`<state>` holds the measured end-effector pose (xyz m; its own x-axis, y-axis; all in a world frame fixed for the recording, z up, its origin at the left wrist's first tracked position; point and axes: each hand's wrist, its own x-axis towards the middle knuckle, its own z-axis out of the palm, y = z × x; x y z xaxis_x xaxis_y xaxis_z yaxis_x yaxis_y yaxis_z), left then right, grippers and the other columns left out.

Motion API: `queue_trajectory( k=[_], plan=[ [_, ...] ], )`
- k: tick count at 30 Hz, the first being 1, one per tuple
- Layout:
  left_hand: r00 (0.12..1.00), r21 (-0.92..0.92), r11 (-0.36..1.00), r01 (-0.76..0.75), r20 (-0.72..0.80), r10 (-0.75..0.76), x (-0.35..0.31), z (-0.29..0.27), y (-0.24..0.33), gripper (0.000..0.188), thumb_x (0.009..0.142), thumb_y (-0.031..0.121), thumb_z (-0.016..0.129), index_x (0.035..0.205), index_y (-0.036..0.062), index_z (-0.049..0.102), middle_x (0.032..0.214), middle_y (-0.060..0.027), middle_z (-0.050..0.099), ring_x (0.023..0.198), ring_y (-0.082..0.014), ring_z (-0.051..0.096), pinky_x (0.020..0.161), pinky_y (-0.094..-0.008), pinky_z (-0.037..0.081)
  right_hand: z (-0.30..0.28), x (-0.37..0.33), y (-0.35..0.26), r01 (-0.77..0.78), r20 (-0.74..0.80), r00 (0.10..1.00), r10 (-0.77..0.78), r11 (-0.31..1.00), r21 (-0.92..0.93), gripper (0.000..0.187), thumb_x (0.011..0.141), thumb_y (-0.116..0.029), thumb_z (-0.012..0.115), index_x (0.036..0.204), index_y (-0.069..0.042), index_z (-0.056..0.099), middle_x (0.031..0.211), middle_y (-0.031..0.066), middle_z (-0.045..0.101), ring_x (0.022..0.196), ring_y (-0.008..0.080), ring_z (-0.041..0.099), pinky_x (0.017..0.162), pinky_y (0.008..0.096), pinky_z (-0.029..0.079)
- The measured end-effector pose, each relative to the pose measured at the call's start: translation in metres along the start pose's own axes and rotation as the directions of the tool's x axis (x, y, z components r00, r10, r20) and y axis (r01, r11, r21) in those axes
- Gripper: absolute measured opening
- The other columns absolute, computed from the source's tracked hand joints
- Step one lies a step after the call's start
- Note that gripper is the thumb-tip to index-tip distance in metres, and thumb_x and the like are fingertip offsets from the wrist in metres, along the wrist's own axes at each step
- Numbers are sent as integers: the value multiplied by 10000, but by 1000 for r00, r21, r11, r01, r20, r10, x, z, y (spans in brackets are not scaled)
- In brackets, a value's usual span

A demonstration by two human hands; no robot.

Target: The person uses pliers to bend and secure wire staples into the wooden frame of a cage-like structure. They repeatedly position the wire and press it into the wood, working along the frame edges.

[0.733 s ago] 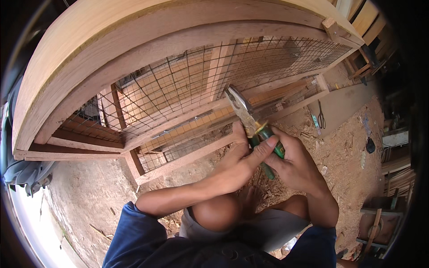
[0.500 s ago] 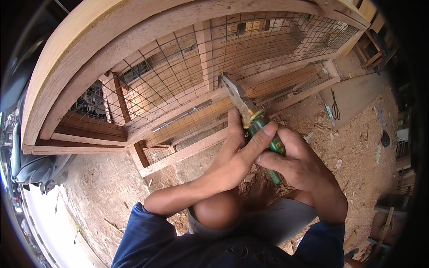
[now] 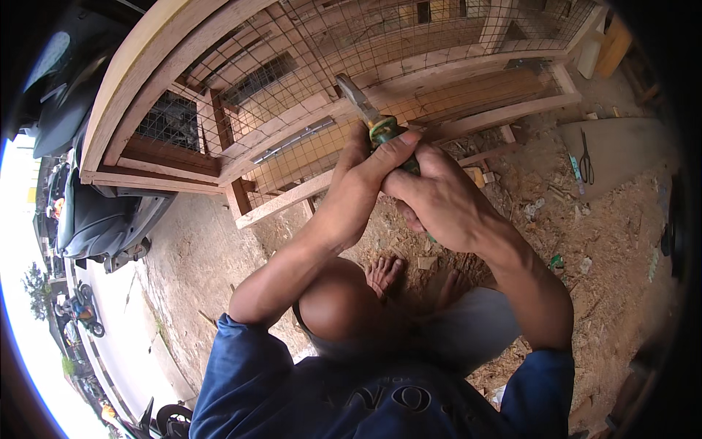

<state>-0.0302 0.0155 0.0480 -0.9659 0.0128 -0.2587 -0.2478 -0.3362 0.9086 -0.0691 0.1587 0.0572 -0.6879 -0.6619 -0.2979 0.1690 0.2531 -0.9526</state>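
Pliers (image 3: 373,121) with green handles and grey metal jaws point up toward the wire mesh (image 3: 322,66) of a wooden cage frame (image 3: 285,197). My left hand (image 3: 362,186) wraps the handles from the left, thumb lying across the top. My right hand (image 3: 446,201) grips the same handles from the right, just below. Both hands are pressed together in front of the cage's lower rail. My knee and bare feet (image 3: 384,274) show beneath them.
Scissors (image 3: 586,155) lie on a flat board at the right. Wood chips and scraps litter the dirt ground (image 3: 614,241). Parked scooters (image 3: 95,219) stand at the left beside a road. Timber pieces lean at the upper right.
Both hands with the pliers have shifted left and up in the view, closer to the cage mesh. The view has tilted, showing more ground on the right.
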Motion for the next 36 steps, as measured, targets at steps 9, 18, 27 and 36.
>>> queue_trajectory(
  k=[9,18,27,36],
  plan=[
    [986,210,963,166,-36,-162,-15,19,5,718,1000,315,617,1508,-53,267,1424,-216,515,1340,-286,481,1094,-430,408,-17,-26,18,63,69,995,-68,996,67,575,854,-69,544,1391,102,427,1087,230,601,975,263,605,823,371,490],
    [995,237,968,76,-82,-58,11,42,-7,629,1004,391,643,1422,-24,421,1343,-157,553,1315,-244,488,1120,-375,374,-52,-34,4,-67,32,997,66,998,18,423,849,-92,570,1226,98,538,1030,181,623,975,236,604,862,385,475],
    [982,310,943,118,-179,-64,7,30,2,1018,950,543,661,1541,-139,191,1547,-303,348,1398,-343,437,1152,-400,362,-44,-17,9,26,-8,1000,-25,953,302,342,800,-71,562,1114,60,597,934,73,593,854,131,569,710,305,483],
    [994,327,939,106,-21,-105,9,9,8,1129,933,592,658,1528,-187,98,1559,-348,263,1458,-374,328,1190,-396,292,-37,-18,-5,-19,18,1000,14,941,337,387,822,-59,540,1186,70,560,1015,105,608,942,192,633,832,352,562]
  ],
)
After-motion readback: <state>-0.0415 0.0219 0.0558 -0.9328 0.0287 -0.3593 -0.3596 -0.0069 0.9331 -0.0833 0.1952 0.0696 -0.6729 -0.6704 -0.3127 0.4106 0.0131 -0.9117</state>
